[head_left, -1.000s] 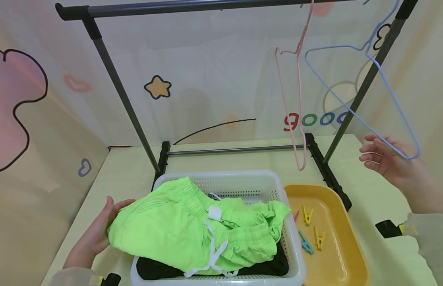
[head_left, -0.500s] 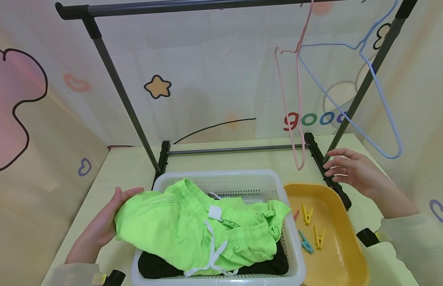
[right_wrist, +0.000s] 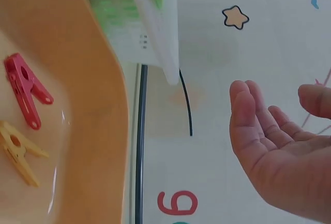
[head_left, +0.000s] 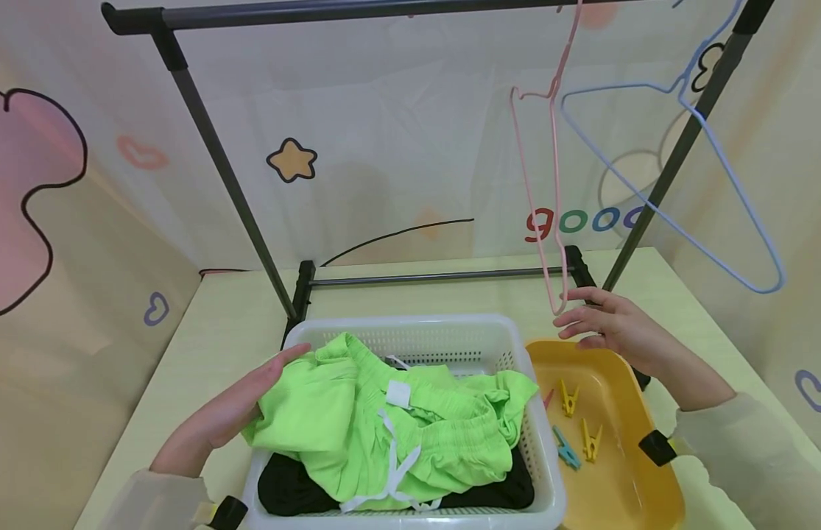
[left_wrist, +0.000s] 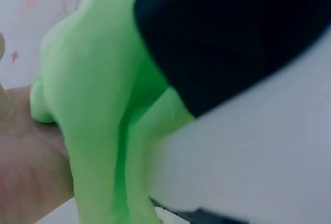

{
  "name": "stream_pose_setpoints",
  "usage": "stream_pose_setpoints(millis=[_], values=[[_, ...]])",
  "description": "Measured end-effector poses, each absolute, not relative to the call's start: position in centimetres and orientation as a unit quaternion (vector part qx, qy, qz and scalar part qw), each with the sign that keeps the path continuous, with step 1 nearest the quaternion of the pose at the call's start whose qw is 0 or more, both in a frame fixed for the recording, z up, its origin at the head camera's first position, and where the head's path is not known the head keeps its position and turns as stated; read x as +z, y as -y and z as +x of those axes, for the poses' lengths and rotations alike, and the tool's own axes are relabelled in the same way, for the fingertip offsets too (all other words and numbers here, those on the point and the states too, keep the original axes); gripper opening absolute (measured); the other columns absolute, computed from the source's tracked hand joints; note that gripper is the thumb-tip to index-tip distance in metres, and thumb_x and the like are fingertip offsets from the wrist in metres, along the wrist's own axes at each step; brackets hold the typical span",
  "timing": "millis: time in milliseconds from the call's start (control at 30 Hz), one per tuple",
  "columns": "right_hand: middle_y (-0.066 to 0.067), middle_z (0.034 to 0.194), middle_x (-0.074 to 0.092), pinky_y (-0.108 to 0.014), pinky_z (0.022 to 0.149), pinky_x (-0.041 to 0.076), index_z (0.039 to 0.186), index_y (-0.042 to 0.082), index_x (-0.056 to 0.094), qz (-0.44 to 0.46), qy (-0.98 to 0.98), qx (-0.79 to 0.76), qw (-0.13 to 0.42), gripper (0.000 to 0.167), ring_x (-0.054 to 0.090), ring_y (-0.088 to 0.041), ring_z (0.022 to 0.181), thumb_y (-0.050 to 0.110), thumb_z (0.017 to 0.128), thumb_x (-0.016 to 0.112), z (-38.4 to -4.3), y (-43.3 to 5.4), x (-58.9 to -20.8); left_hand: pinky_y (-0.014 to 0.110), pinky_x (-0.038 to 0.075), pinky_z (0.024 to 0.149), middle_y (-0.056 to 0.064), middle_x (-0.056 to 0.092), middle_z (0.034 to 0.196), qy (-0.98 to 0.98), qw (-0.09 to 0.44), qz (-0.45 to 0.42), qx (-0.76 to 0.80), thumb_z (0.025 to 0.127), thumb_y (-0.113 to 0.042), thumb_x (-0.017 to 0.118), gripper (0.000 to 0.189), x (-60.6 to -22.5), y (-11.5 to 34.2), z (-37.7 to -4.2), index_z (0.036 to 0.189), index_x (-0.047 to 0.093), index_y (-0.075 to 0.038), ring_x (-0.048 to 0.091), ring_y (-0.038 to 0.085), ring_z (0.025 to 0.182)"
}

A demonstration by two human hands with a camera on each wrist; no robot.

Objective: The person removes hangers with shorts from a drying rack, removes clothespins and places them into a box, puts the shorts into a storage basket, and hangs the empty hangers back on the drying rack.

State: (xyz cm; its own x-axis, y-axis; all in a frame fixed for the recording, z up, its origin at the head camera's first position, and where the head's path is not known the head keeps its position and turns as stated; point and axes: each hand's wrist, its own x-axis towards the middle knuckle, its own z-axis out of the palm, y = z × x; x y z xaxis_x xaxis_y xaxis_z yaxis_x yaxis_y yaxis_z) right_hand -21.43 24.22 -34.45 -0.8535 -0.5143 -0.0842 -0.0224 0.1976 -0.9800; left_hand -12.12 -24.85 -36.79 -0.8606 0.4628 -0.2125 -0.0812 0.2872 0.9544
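Observation:
Bright green drawstring shorts (head_left: pixel 397 419) with a white label and pale cord lie bunched on black cloth (head_left: pixel 287 486) in a white perforated basket (head_left: pixel 443 327). My left hand (head_left: pixel 241 401) presses against their left side, carrying the fabric inward. In the left wrist view, green cloth covers most of its fingers. My right hand (head_left: pixel 615 327) has loosely extended fingers at the lower end of a pink hanger (head_left: pixel 557 184); contact cannot be told from the head view. The right wrist view shows nothing in its palm. A blue hanger (head_left: pixel 688 147) hangs farther right.
A black rack (head_left: pixel 214 147) frames the table, its top bar above the basket. Right of the basket stands a yellow tray (head_left: pixel 629 456) with a blue clothespin (head_left: pixel 566 447), yellow clothespins (head_left: pixel 590 440) and a red clothespin (right_wrist: pixel 26 89). A patterned curtain (head_left: pixel 383 147) stands behind.
My left hand has moved right, pushing the shorts' left side inward over the basket. My right hand has come left from the blue hanger to the pink one. The blue hanger has swung.

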Motion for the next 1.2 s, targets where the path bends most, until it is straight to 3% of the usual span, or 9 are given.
stream_pose_setpoints(millis=[133,233,467,700,867,1000,1100,1200], values=[[0.008,0.098,0.063,-0.025,0.077,0.048,0.114,0.023,0.043,-0.197,-0.766,-0.575,0.209,0.020,0.060,-0.011,0.091,0.018,0.095,0.039,-20.9,-23.0,-34.6,0.060,0.006,0.101,0.004,0.000,0.149,-0.792,0.251,0.141,0.538,0.097,-0.038,0.017,0.051,-36.8,24.0,-12.1,0.143,0.003,-0.022,-0.002,0.028,0.134],[0.004,0.102,0.063,-0.028,0.079,0.047,0.121,0.016,0.040,-0.207,-0.779,-0.552,0.214,0.027,0.059,-0.012,0.094,0.019,0.094,0.042,-20.4,-22.1,-34.7,0.063,0.004,0.100,0.001,-0.003,0.149,-0.810,0.265,0.148,0.502,0.097,-0.036,0.022,0.051,-36.7,23.3,-12.1,0.142,0.002,-0.026,-0.007,0.030,0.135],[-0.024,0.118,0.049,-0.031,0.081,0.047,0.131,0.001,0.031,-0.256,-0.789,-0.505,0.238,0.044,0.054,-0.016,0.102,0.020,0.093,0.043,-19.6,-20.3,-35.2,0.058,0.015,0.101,0.000,-0.004,0.149,-0.835,0.288,0.154,0.442,0.095,-0.036,0.032,0.057,-36.5,22.0,-12.1,0.142,0.000,-0.030,0.002,0.032,0.135],[-0.023,0.128,0.042,-0.039,0.090,0.042,0.134,0.003,0.027,-0.303,-0.790,-0.470,0.252,0.047,0.039,-0.040,0.117,0.020,0.093,0.043,-18.8,-18.5,-36.1,0.055,0.018,0.103,0.002,0.001,0.149,-0.854,0.294,0.176,0.391,0.092,-0.041,0.040,0.066,-36.6,20.5,-12.4,0.143,0.001,-0.024,0.005,0.029,0.136],[-0.022,0.137,0.033,-0.050,0.093,0.036,0.138,0.005,0.023,-0.339,-0.810,-0.414,0.238,0.054,0.035,-0.040,0.121,0.024,0.092,0.046,-18.1,-17.2,-36.7,0.054,0.017,0.103,0.004,0.003,0.149,-0.861,0.298,0.205,0.358,0.090,-0.044,0.042,0.070,-36.9,19.6,-12.7,0.143,0.004,-0.019,0.005,0.027,0.136],[-0.019,0.142,0.026,-0.055,0.095,0.031,0.139,0.008,0.023,-0.361,-0.823,-0.376,0.226,0.059,0.031,-0.038,0.125,0.028,0.090,0.050,-17.4,-16.3,-37.1,0.061,0.003,0.101,0.004,0.007,0.149,-0.878,0.300,0.206,0.310,0.087,-0.051,0.043,0.072,-36.9,18.9,-12.7,0.143,0.010,-0.022,0.005,0.029,0.136],[-0.016,0.144,0.021,-0.057,0.099,0.024,0.139,0.010,0.023,-0.375,-0.823,-0.361,0.226,0.063,0.023,-0.037,0.130,0.031,0.088,0.053,-17.0,-15.5,-37.5,0.065,-0.004,0.097,0.001,0.011,0.148,-0.891,0.301,0.201,0.274,0.085,-0.056,0.043,0.071,-36.9,18.5,-12.7,0.142,0.014,-0.025,0.007,0.031,0.136],[-0.017,0.146,0.014,-0.059,0.101,0.016,0.140,0.009,0.021,-0.398,-0.822,-0.340,0.225,0.068,0.012,-0.038,0.133,0.035,0.086,0.054,-16.6,-14.9,-37.9,0.067,-0.003,0.096,0.001,0.014,0.148,-0.898,0.301,0.202,0.248,0.083,-0.058,0.042,0.070,-36.9,18.1,-12.7,0.141,0.017,-0.028,0.009,0.034,0.135]])
